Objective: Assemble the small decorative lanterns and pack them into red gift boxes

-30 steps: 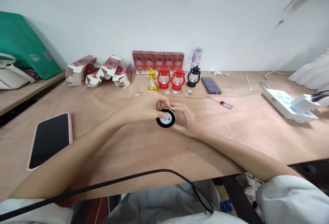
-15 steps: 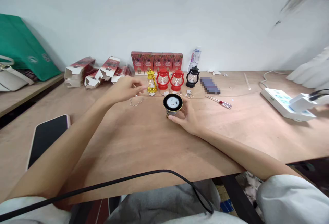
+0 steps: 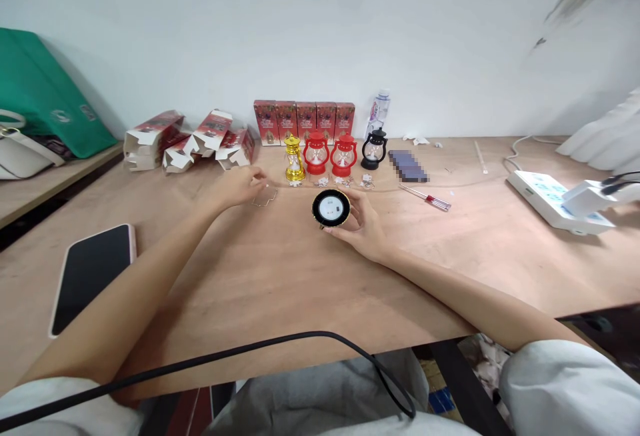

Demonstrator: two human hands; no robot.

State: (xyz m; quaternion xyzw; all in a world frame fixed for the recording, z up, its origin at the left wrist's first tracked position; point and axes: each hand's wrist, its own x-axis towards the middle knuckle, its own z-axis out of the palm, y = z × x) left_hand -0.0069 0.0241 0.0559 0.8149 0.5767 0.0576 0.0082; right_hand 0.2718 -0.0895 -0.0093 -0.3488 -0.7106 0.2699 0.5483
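Note:
My right hand [image 3: 367,226] is closed around a small gold-rimmed lantern [image 3: 331,209], tilted so its round black underside with a white disc faces me. The rest of its body is mostly hidden behind the base. Left of it, my left hand [image 3: 241,187] hovers low over the table with thumb and forefinger slightly apart. A thin bent wire handle [image 3: 265,199] lies at its fingertips; whether they touch is unclear. Behind stand a gold lantern [image 3: 295,161], two red lanterns [image 3: 316,154] and a black lantern [image 3: 374,151], with small white-and-metal pieces [image 3: 367,181] in front.
Red boxes [image 3: 306,123] line the wall, with opened cartons [image 3: 150,143] to their left. A screwdriver [image 3: 430,199], a pixelated dark object [image 3: 409,166] and a power strip [image 3: 555,203] lie rightward. A phone [image 3: 93,276] lies left; a black cable [image 3: 240,346] crosses the front.
My left hand has drawn back left and down, from beside the standing gold lantern to the wire handle. The held lantern has shifted slightly left and down, its base turned more toward me.

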